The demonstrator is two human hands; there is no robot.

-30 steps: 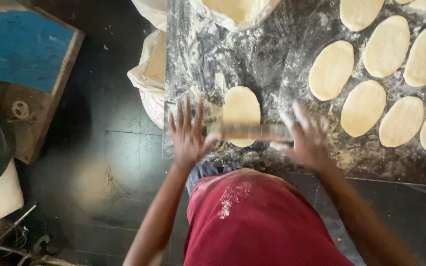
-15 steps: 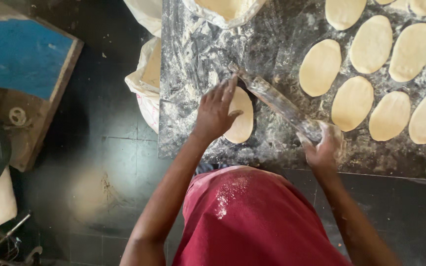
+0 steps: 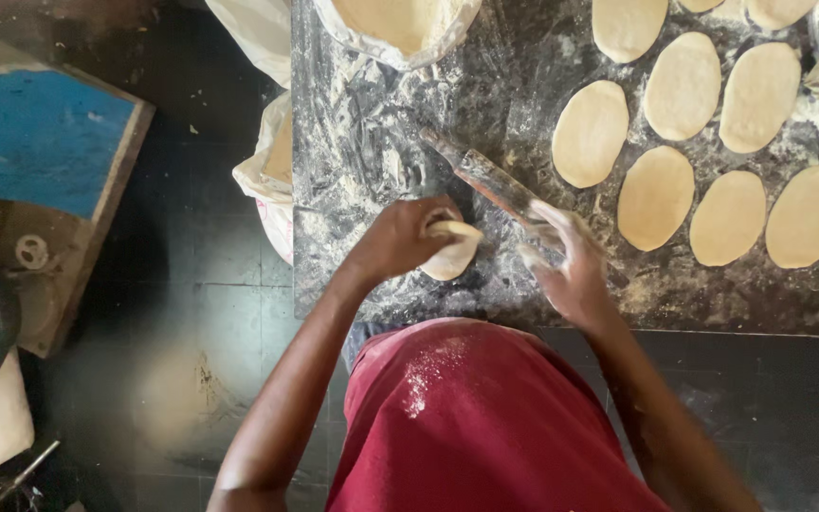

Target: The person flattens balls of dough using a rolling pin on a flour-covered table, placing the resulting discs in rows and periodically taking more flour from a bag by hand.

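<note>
Two hands had left the rolling: the left hand [image 3: 400,242] now pinched the dough disc [image 3: 451,254] up off the floured counter [image 3: 372,142], while the right hand [image 3: 566,265] gripped the rolling pin [image 3: 490,180], swung aside toward the finished ovals [image 3: 654,197].

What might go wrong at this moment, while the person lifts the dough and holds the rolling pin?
1. The left hand grips the thin dough piece by one side only, so it may stretch or tear.
2. The right hand holds just one end of the rolling pin, which lies slanted; it might slip or roll toward the flattened dough ovals close by.
3. The dough piece is near the floured table edge and may drop.
</note>
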